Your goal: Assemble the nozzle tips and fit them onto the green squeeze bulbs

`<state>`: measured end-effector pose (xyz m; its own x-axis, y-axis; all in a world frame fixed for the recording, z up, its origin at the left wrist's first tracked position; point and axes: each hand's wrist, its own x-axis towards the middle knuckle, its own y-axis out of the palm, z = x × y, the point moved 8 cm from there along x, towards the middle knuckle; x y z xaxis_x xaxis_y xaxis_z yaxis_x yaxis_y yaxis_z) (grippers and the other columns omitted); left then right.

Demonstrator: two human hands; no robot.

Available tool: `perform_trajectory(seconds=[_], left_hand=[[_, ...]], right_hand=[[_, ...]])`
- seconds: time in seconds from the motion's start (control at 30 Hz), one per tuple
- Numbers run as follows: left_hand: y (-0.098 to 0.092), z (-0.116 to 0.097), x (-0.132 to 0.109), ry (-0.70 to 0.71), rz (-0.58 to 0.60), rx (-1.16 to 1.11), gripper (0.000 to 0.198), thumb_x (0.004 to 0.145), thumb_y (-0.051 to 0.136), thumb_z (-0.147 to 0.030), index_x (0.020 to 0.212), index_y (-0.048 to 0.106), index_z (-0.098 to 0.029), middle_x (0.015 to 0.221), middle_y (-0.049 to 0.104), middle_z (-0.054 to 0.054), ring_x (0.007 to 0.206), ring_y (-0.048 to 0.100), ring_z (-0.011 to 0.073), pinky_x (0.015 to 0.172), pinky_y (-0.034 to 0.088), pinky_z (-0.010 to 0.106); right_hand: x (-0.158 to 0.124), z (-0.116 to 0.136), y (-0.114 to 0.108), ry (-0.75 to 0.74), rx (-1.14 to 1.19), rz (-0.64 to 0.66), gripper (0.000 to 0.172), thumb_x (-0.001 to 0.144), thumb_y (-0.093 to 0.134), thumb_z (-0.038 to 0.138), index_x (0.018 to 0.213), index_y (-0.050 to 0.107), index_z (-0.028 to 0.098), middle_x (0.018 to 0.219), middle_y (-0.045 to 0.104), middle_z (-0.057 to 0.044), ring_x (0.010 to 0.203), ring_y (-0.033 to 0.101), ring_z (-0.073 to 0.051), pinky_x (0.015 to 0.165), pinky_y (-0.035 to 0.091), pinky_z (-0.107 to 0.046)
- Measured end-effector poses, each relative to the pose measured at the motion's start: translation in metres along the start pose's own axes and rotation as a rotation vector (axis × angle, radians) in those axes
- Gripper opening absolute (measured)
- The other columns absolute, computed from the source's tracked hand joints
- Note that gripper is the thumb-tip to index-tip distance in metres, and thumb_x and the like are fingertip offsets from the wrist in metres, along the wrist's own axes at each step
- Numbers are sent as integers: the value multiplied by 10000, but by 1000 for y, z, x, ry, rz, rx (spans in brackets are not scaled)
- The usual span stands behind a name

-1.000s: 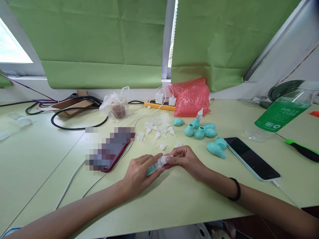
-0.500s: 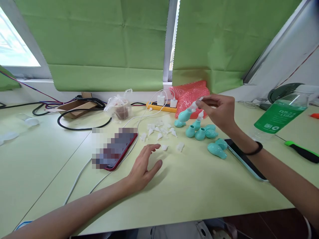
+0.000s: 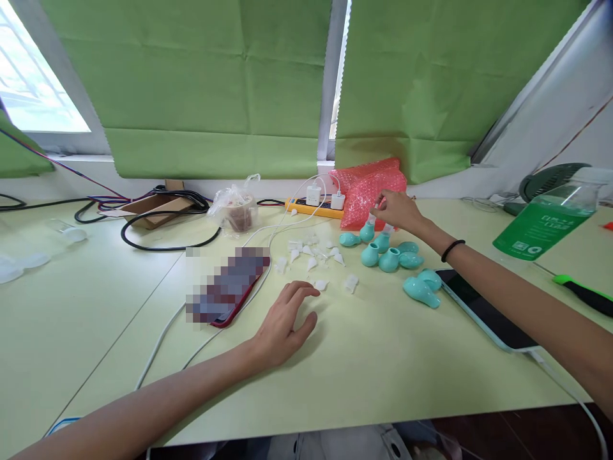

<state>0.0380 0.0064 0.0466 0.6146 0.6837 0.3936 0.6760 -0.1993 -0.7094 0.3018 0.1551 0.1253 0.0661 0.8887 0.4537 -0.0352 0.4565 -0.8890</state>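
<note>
My right hand (image 3: 385, 207) pinches the clear tip of a turquoise bulb syringe (image 3: 367, 230), which stands upright on the table at the back of the group. Beside it stands another turquoise bulb (image 3: 382, 241) with a clear tip fitted. Two upright bulbs nearer me show open necks, one of them this bulb (image 3: 389, 260). More turquoise bulbs (image 3: 420, 292) lie on their sides. My left hand (image 3: 290, 322) rests on the table with fingers apart and holds nothing. By its fingertips is a small translucent tip (image 3: 320, 285); several loose white tips (image 3: 312, 263) lie scattered beyond.
A red-cased phone (image 3: 239, 287) and white cables lie left; another phone (image 3: 483, 306) lies under my right forearm. A red bubble-wrap bag (image 3: 373, 185), an orange power strip (image 3: 306, 208) and a bagged cup (image 3: 237, 214) stand at the back. A green-liquid bottle (image 3: 541, 230) is right.
My right hand has lowered and moved slightly left, bringing the tilted bulb upright onto the table. My left hand keeps its pose. The view has shifted slightly.
</note>
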Motion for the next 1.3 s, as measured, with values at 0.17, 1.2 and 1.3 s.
perform_trajectory(seconds=[0.17, 1.2, 1.3], left_hand=[[6, 1, 1, 4, 62, 46, 248, 769, 410, -137, 1008, 453, -187, 1059, 459, 78, 1002, 436, 188, 852, 391, 342], [14, 25, 5, 0, 135, 389, 374, 812, 370, -231, 1153, 377, -76, 1261, 385, 183, 1237, 241, 262, 982, 287, 446], [19, 31, 4, -2, 164, 416, 383, 832, 346, -248, 1186, 370, -104, 1292, 362, 159, 1230, 251, 280, 970, 283, 478]], right_hand=[[-1, -4, 9, -30, -14, 38, 315, 649, 514, 289, 937, 511, 161, 699, 620, -63, 780, 544, -255, 571, 387, -295], [-147, 162, 39, -549, 457, 174, 411, 816, 392, 293, 1179, 422, 104, 1182, 493, -124, 1121, 408, -231, 953, 330, -397], [-159, 157, 32, -534, 598, 148, 391, 797, 390, 190, 1187, 407, 153, 1212, 474, -89, 1148, 394, -207, 968, 326, -398]])
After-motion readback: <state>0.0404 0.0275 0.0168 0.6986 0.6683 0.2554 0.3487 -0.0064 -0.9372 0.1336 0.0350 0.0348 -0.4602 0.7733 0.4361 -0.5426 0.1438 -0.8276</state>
